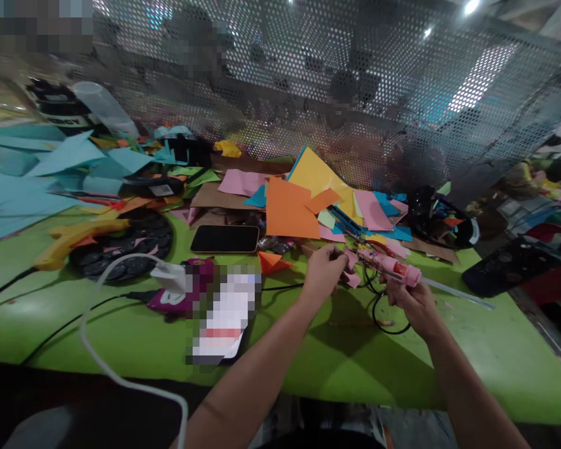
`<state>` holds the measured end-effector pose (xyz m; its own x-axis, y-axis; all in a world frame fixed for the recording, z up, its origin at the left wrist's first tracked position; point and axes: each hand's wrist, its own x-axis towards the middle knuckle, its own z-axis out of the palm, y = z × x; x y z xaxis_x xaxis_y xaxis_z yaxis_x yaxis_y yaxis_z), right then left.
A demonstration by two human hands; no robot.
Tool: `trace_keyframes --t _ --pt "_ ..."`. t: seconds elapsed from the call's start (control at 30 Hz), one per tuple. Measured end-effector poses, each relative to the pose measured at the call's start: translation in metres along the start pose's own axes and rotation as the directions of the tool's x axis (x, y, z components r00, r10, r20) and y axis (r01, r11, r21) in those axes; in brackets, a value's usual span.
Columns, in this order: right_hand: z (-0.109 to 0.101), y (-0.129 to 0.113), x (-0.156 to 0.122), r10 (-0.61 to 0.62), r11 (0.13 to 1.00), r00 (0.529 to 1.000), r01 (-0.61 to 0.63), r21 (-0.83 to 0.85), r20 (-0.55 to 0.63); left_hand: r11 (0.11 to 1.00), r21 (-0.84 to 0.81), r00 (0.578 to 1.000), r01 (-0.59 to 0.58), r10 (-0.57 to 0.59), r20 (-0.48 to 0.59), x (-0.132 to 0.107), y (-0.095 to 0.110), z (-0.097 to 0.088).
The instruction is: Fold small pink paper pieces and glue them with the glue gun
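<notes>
My right hand is wrapped round a pink hot glue gun, its nozzle pointing left. A clear glue stick juts out of the gun's back end. Close to the nozzle, my left hand is closed in a pinch on a small pink paper piece; the fingers partly hide it. Below the gun a black cord loops on the green table. An orange folded paper piece lies left of my left hand.
Left of my forearm are a lit phone, a dark phone and a purple power strip. A yellow glue gun rests by a round black tray. Coloured paper is heaped before a perforated metal panel.
</notes>
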<state>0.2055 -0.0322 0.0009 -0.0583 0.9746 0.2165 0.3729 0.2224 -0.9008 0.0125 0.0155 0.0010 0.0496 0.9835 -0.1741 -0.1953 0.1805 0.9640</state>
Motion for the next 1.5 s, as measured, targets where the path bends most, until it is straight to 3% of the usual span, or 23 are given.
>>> trace_keyframes --t 0.53,0.97,1.2,1.33,1.5 --pt "0.001 -0.009 0.001 -0.044 0.998 0.999 0.044 -0.054 0.001 0.998 0.029 0.998 -0.054 0.054 -0.011 0.002 -0.003 0.0" --pt "-0.002 -0.001 -0.001 -0.039 0.995 0.999 0.04 -0.092 0.009 0.996 -0.055 0.997 -0.072 0.071 -0.029 0.001 0.0 0.0" --pt "-0.002 0.001 -0.001 -0.004 0.999 1.0 0.004 -0.053 0.006 0.999 0.008 0.998 -0.044 0.045 -0.037 0.002 -0.002 0.0" --pt "0.0 0.002 0.0 0.032 0.999 0.999 -0.032 -0.042 0.002 0.992 0.059 0.993 -0.108 0.11 -0.032 0.002 -0.005 -0.001" --pt "-0.001 0.001 0.0 0.035 0.998 0.999 -0.035 -0.061 -0.004 0.994 -0.004 0.993 -0.111 0.111 -0.033 0.002 -0.003 -0.002"
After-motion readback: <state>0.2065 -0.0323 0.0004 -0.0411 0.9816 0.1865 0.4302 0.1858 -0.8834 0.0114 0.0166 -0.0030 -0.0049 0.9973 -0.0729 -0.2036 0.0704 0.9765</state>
